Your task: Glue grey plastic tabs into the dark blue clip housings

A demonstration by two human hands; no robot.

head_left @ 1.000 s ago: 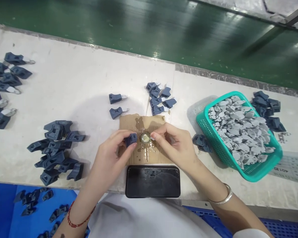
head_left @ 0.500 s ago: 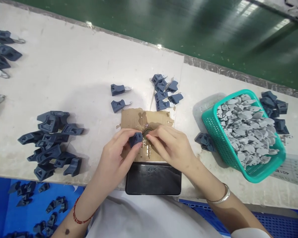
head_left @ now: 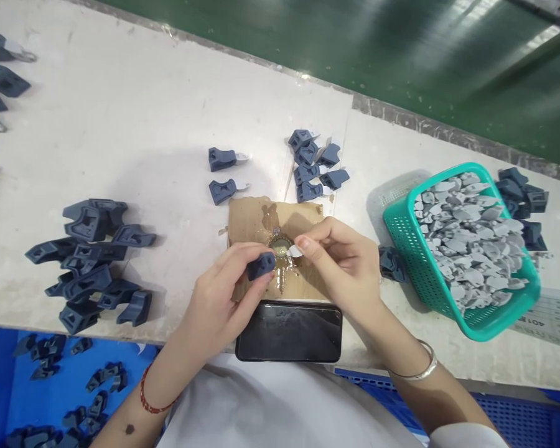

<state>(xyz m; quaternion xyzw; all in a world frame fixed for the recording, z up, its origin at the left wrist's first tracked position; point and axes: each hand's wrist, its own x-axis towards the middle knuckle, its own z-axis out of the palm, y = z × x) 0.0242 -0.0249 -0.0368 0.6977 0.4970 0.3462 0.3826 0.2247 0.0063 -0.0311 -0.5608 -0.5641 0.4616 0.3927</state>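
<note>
Between thumb and fingers, my left hand (head_left: 228,286) grips a dark blue plastic block (head_left: 261,266). My right hand (head_left: 343,267) pinches a small light grey piece (head_left: 295,251) by one end, its other end over a small round dish (head_left: 280,246) of clear, wet-looking liquid. Under the dish lies a piece of brown cardboard (head_left: 247,218) with wet stains and drips. Just in front of the cardboard is a black phone (head_left: 289,333). Two blue blocks with grey pieces stuck in them (head_left: 222,159) lie beyond the cardboard, and several more (head_left: 308,168) sit to their right.
A green basket (head_left: 396,218) full of light grey pieces (head_left: 471,242) stands at right, with blue blocks (head_left: 522,193) behind it. A pile of blue blocks (head_left: 91,261) is at left. Blue bins (head_left: 32,398) holding more blocks are below the table edge.
My right hand has drawn back and to the right, and the light grey piece in its fingers now shows. The left hand keeps the blue block beside the dish. The view has shifted slightly.
</note>
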